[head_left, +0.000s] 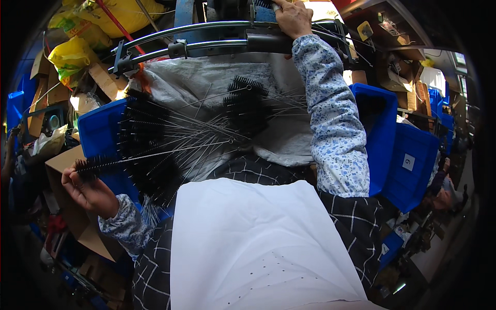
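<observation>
At the left, my left hand (92, 195) pinches the black bristled end of a wire-handled tube brush (98, 164). Its twisted wire stem runs right, across a pile of similar black brushes (150, 139). Another bundle of brushes (248, 106) lies crosswise over their thin stems, on a grey-white sheet over my lap. My right hand (294, 19) reaches to the top edge, its fingers curled over a machine part beside a dark carriage on the metal rails (206, 45). What those fingertips grip is hidden, and a ring-like band shows on one finger.
Blue bins stand on both sides: one (101, 129) behind the left brushes, another (380, 134) by my right sleeve. An open cardboard box (98, 235) sits below my left hand. Yellow bags (75, 57) lie at the far left. Another person (445, 194) is at the far right.
</observation>
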Action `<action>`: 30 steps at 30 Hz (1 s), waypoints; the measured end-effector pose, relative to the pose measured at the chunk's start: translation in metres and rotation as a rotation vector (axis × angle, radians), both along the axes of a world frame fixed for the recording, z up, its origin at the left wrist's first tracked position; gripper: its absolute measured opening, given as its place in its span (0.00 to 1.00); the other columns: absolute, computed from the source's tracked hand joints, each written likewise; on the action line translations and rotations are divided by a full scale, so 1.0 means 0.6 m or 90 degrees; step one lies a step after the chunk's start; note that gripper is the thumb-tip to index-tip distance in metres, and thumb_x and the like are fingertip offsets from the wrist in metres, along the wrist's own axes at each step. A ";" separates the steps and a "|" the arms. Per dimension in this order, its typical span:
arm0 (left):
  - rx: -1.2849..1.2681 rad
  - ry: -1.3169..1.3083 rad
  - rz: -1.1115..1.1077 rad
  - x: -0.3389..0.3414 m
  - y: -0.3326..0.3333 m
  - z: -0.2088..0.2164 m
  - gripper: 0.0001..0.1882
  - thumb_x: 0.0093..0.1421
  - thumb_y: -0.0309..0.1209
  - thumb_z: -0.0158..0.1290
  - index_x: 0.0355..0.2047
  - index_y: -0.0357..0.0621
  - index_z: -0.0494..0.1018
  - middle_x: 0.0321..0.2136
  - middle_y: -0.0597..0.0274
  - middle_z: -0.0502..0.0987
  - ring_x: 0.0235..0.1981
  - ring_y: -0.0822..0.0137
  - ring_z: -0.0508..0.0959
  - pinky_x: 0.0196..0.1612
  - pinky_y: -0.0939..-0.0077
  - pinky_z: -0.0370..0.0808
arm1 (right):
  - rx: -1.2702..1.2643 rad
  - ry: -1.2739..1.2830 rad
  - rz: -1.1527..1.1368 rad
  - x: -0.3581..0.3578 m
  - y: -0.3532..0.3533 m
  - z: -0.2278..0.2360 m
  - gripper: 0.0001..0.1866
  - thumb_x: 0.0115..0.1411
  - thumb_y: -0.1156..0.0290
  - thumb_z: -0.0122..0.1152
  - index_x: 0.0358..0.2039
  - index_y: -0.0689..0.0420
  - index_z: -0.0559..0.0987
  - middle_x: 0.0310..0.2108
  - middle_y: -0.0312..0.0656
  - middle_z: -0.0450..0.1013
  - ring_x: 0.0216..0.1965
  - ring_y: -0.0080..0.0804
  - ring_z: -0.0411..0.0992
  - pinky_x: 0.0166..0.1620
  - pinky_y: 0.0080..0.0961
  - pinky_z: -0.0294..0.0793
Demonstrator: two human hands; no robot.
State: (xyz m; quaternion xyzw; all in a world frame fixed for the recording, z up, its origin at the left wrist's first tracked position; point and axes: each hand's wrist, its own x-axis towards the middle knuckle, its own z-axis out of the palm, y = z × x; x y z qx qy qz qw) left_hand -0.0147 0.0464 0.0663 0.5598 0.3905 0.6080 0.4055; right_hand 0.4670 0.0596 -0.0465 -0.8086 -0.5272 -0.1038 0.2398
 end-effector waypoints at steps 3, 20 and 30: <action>-0.002 -0.001 0.004 0.001 -0.001 -0.002 0.10 0.59 0.31 0.40 0.37 0.38 0.61 0.31 0.59 0.67 0.34 0.69 0.70 0.40 0.78 0.68 | -0.064 0.028 -0.010 -0.006 0.002 0.013 0.11 0.50 0.64 0.47 0.35 0.43 0.74 0.27 0.38 0.72 0.35 0.38 0.66 0.39 0.44 0.58; 0.010 -0.043 0.056 0.016 0.004 0.000 0.10 0.58 0.30 0.41 0.37 0.37 0.62 0.31 0.58 0.67 0.33 0.69 0.69 0.39 0.78 0.68 | -0.003 -0.099 -0.102 0.009 -0.056 0.011 0.19 0.49 0.61 0.51 0.43 0.52 0.69 0.38 0.43 0.68 0.41 0.39 0.65 0.41 0.39 0.63; 0.053 -0.022 0.095 0.023 0.004 0.020 0.10 0.58 0.30 0.41 0.37 0.36 0.63 0.31 0.57 0.67 0.34 0.68 0.70 0.40 0.76 0.68 | 0.040 0.077 -0.063 -0.051 -0.015 0.023 0.19 0.45 0.69 0.53 0.40 0.60 0.70 0.37 0.48 0.68 0.40 0.43 0.65 0.44 0.34 0.63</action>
